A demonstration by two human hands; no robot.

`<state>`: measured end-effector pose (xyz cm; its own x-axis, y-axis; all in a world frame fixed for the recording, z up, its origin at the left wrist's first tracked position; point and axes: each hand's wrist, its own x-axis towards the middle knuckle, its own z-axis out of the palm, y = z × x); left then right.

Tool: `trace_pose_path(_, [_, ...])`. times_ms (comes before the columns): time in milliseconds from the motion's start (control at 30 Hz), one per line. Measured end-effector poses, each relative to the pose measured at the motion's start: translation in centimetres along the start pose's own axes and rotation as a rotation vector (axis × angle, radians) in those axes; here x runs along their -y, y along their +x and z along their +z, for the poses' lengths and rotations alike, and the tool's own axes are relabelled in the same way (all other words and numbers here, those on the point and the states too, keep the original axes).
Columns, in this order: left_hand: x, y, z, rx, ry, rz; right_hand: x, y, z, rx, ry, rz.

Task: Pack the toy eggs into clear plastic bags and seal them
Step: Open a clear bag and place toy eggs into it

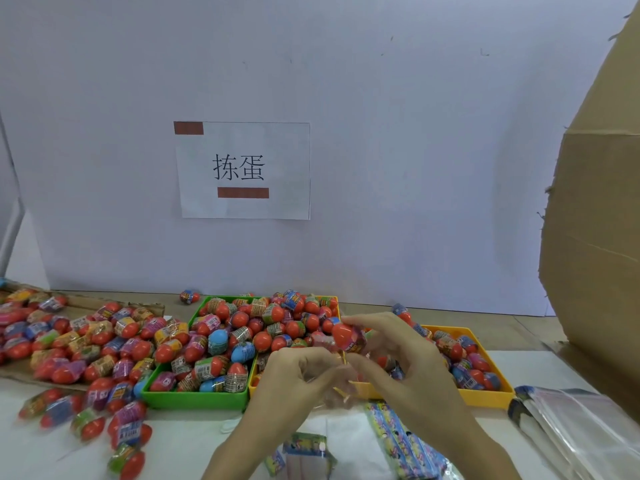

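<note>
Head view: both hands are up over the desk [180,441], right in front of the green tray [194,398]. The right hand [412,362] has a red egg [346,336] in a fingertip grip, just right of that tray. The left hand [294,372] pinches the mouth of a clear bag [337,393], fingers curled, directly under the egg. The green tray is heaped with eggs, and so is the yellow tray [485,396] to its right. More eggs lie loose left of the green tray. A stack of bags [581,431] sits far right of it.
</note>
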<state>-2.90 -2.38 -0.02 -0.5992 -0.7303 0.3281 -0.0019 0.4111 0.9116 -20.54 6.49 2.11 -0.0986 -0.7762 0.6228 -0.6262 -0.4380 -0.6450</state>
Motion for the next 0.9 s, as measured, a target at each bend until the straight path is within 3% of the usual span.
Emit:
trace_pose_path(200, [0.2, 0.0, -0.1, 0.069, 0.030, 0.015, -0.3, -0.2, -0.2, 0.092, 0.095, 0.149])
trace_pose_path(300, [0.5, 0.0, 0.0, 0.026, 0.092, 0.070, -0.5, -0.1, -0.5, 0.105, 0.091, 0.157])
trace_pose_path(500, [1.0, 0.1, 0.3, 0.008, 0.118, 0.085, -0.4, -0.1, -0.2, 0.056, -0.002, 0.076])
trace_pose_path(700, [0.1, 0.1, 0.5, -0.059, -0.009, 0.154, -0.2, 0.1, -0.1, -0.075, -0.153, -0.082])
trace_pose_path(900, [0.1, 0.0, 0.9, -0.059, -0.056, 0.119, -0.4, -0.4, 0.6, -0.015, -0.316, -0.119])
